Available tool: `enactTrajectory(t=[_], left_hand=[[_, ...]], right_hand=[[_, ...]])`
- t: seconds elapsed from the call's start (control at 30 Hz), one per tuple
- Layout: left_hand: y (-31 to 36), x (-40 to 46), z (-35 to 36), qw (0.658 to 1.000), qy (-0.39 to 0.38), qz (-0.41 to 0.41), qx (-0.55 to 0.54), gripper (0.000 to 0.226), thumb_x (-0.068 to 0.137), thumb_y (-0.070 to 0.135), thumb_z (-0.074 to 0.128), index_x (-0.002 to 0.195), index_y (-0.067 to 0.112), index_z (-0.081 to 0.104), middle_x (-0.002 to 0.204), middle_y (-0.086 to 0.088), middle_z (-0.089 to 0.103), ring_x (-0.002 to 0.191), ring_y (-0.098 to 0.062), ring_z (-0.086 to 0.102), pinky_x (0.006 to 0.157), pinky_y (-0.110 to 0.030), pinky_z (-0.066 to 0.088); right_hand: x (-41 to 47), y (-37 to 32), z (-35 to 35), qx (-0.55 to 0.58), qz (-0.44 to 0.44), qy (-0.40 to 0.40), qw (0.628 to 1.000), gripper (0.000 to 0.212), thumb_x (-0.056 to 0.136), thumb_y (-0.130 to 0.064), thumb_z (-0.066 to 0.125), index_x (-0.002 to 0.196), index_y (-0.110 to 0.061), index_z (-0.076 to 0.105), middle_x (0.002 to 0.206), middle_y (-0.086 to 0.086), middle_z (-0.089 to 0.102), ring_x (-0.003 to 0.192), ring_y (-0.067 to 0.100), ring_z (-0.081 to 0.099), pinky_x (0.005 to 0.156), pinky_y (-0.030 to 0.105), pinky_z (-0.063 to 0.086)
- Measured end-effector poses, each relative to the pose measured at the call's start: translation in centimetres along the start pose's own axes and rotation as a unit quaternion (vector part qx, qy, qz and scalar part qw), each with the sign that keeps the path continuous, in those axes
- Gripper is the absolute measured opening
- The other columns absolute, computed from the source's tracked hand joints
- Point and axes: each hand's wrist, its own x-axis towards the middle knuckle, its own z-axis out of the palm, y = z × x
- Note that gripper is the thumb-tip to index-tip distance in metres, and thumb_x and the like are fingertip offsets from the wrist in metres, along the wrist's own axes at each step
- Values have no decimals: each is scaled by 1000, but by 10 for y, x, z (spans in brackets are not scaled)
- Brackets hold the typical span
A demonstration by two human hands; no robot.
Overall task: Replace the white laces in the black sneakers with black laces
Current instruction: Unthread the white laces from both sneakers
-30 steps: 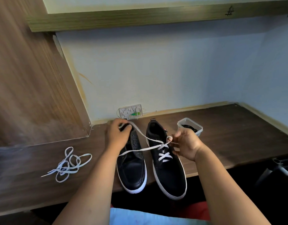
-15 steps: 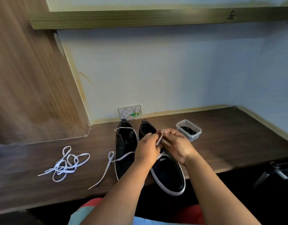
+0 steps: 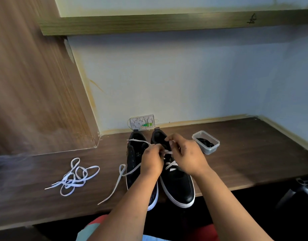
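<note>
Two black sneakers with white soles stand side by side on the dark wooden desk point(image 3: 254, 153), toes toward me. The left sneaker point(image 3: 134, 159) has no lace in its eyelets. The right sneaker point(image 3: 179, 186) still carries a white lace point(image 3: 170, 165) crossed over its lower eyelets. My left hand point(image 3: 152, 160) and my right hand point(image 3: 186, 153) both pinch this lace above the right sneaker's tongue. One loose end trails left over the desk point(image 3: 115, 186). A clear plastic tub point(image 3: 206, 142) to the right holds black laces.
A removed white lace point(image 3: 75, 176) lies tangled on the desk at the left. A small white wall box point(image 3: 142, 121) with green wiring sits behind the sneakers. A wooden panel rises at the left, and a shelf runs overhead. The desk's front edge is close to my knees.
My left hand came from the left sneaker's heel over to the right sneaker and met my right hand at the lace. The lace's free end dropped onto the desk at the left.
</note>
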Motion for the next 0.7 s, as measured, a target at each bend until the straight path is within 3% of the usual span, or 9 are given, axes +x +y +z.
enactTrajectory(t=[0.1, 0.17, 0.2, 0.27, 0.33, 0.43, 0.5, 0.6, 0.7], left_hand=[[11, 2, -14, 970, -88, -118, -196, 28, 84, -7, 53, 85, 18, 64, 77, 2, 65, 71, -13, 61, 60, -20, 44], [20, 3, -29, 886, -113, -189, -409, 26, 88, -11, 46, 83, 10, 61, 62, -5, 61, 52, -19, 56, 51, -28, 44], [20, 6, -34, 861, -100, -209, -453, 27, 89, -10, 41, 80, 7, 60, 59, -8, 59, 50, -20, 55, 51, -29, 44], [17, 8, -37, 872, -102, -228, -421, 29, 89, 0, 39, 72, 9, 61, 60, -8, 57, 61, -23, 55, 62, -34, 47], [18, 0, -35, 909, -155, -230, -311, 33, 91, 12, 43, 62, 13, 59, 53, -5, 56, 64, -23, 55, 69, -34, 49], [27, -9, -29, 925, -180, -232, -241, 43, 96, 4, 33, 57, 12, 48, 49, -2, 46, 53, -16, 44, 54, -24, 38], [29, -9, -27, 918, -180, -248, -251, 43, 96, 1, 34, 57, 12, 48, 49, -1, 47, 52, -16, 43, 53, -25, 36], [29, -3, -30, 909, -186, -236, -290, 27, 93, 11, 53, 67, 14, 61, 65, -2, 61, 67, -16, 58, 68, -29, 47], [29, 3, -39, 860, -174, -205, -434, 18, 93, 11, 58, 75, 12, 62, 58, 8, 55, 54, -3, 49, 49, -17, 35]], right_hand=[[0, -11, 1, 45, 23, -50, 997, 16, 92, -13, 53, 96, -23, 64, 65, -8, 64, 53, 6, 56, 54, 29, 47], [1, -17, 1, 200, 105, -125, 966, 19, 95, -8, 46, 94, -16, 63, 62, 7, 66, 53, 27, 62, 51, 32, 51], [1, -17, 3, 264, 142, -151, 942, 20, 96, -6, 42, 95, -11, 62, 57, 11, 63, 51, 34, 58, 47, 31, 49], [2, -14, 6, 323, 173, -171, 915, 21, 96, -6, 38, 90, -6, 59, 52, 15, 60, 49, 32, 56, 44, 26, 46], [2, -11, 8, 332, 164, -185, 910, 20, 89, -11, 40, 84, -7, 59, 55, 15, 62, 55, 32, 58, 52, 30, 50], [1, -10, 6, 288, 134, -253, 914, 20, 83, -13, 42, 84, -4, 60, 63, 12, 69, 67, 22, 63, 76, 33, 50], [-1, -5, 5, 296, 156, -266, 904, 18, 83, -7, 45, 86, -3, 62, 68, 14, 70, 70, 16, 64, 78, 30, 48], [-2, 13, 3, 219, 198, -136, 946, 24, 87, -5, 48, 90, -19, 67, 75, 4, 69, 73, 15, 63, 77, 31, 48], [-5, 28, -6, 26, 160, -109, 981, 32, 92, -8, 53, 112, -30, 64, 86, -10, 62, 80, 8, 59, 71, 18, 42]])
